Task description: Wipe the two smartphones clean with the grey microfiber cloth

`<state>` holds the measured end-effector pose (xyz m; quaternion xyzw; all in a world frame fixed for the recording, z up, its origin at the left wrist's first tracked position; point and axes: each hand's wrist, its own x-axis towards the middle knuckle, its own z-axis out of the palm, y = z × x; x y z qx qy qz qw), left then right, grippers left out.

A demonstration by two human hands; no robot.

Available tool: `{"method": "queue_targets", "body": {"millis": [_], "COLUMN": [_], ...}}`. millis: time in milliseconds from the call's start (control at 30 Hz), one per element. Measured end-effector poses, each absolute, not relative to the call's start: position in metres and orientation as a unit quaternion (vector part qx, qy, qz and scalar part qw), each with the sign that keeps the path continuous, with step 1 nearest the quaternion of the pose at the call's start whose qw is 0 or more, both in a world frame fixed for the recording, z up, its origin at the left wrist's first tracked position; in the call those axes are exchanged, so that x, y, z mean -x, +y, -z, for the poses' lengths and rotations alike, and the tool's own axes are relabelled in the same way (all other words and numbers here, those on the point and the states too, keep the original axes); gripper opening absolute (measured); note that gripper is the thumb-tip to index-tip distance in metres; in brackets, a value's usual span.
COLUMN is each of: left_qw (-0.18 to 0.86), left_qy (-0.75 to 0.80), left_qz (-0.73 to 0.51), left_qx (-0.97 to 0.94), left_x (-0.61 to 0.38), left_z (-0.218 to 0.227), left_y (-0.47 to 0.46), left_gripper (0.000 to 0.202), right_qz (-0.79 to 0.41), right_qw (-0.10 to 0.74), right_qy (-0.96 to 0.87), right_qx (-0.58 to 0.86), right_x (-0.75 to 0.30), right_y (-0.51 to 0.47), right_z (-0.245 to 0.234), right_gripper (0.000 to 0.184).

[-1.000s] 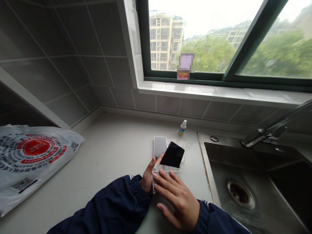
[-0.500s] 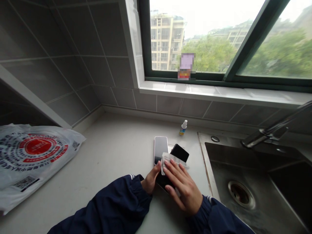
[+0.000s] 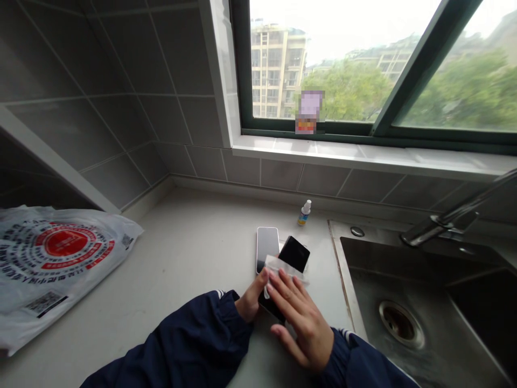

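Note:
My left hand (image 3: pixel 250 300) grips the near end of a black phone (image 3: pixel 294 253), holding it tilted just above the counter. My right hand (image 3: pixel 301 315) lies over the phone with its fingers stretched flat, pressing a white wipe (image 3: pixel 278 265) against the dark screen. A second phone (image 3: pixel 267 242) with a pale reflective screen lies flat on the counter, right beside the black one on its left. Both arms wear dark blue sleeves.
A small spray bottle (image 3: pixel 304 212) stands behind the phones by the wall. A steel sink (image 3: pixel 407 307) with a tap (image 3: pixel 448 220) fills the right. A white plastic bag with red print (image 3: pixel 52 258) lies at the left. Grey tiled walls and a window ledge are behind.
My right hand went up onto the black phone with the wipe, then slid it back a little toward me. The left hand kept hold of the phone throughout.

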<state>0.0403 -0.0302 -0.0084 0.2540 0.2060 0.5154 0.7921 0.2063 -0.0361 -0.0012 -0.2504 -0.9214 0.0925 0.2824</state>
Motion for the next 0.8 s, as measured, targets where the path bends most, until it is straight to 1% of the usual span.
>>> {"method": "queue_targets", "body": {"millis": [133, 300, 433, 533, 567, 633, 667, 800], "left_qw": [0.773, 0.784, 0.819, 0.788, 0.794, 0.833, 0.838, 0.834], "left_qy": [0.187, 0.164, 0.188, 0.194, 0.199, 0.199, 0.197, 0.201], "left_qz": [-0.579, -0.575, -0.512, -0.525, -0.5, -0.409, -0.39, -0.381], "left_qx": [-0.179, -0.165, -0.18, -0.254, -0.282, -0.316, -0.327, -0.346], "left_x": [-0.044, -0.043, -0.04, -0.037, -0.035, -0.033, -0.032, -0.03], "left_z": [-0.003, -0.004, 0.01, 0.01, 0.007, -0.002, -0.007, -0.019], "left_y": [-0.028, -0.026, -0.027, -0.029, -0.03, -0.03, -0.03, -0.03], "left_gripper": [0.068, 0.065, 0.059, 0.053, 0.054, 0.059, 0.062, 0.065], "right_qz": [-0.085, -0.073, -0.058, -0.055, -0.057, -0.058, -0.058, -0.061], "right_qw": [0.266, 0.27, 0.302, 0.338, 0.35, 0.378, 0.39, 0.407], "right_qy": [-0.936, -0.936, -0.913, -0.876, -0.862, -0.836, -0.826, -0.81], "right_qx": [0.215, 0.212, 0.269, 0.34, 0.362, 0.393, 0.403, 0.418], "right_x": [-0.204, -0.205, -0.203, -0.204, -0.205, -0.208, -0.21, -0.215], "right_y": [-0.04, -0.038, -0.037, -0.033, -0.031, -0.026, -0.024, -0.019], "right_z": [-0.004, -0.002, 0.005, 0.01, 0.011, 0.012, 0.012, 0.012], "right_gripper": [0.057, 0.053, 0.059, 0.063, 0.063, 0.064, 0.064, 0.065]}}
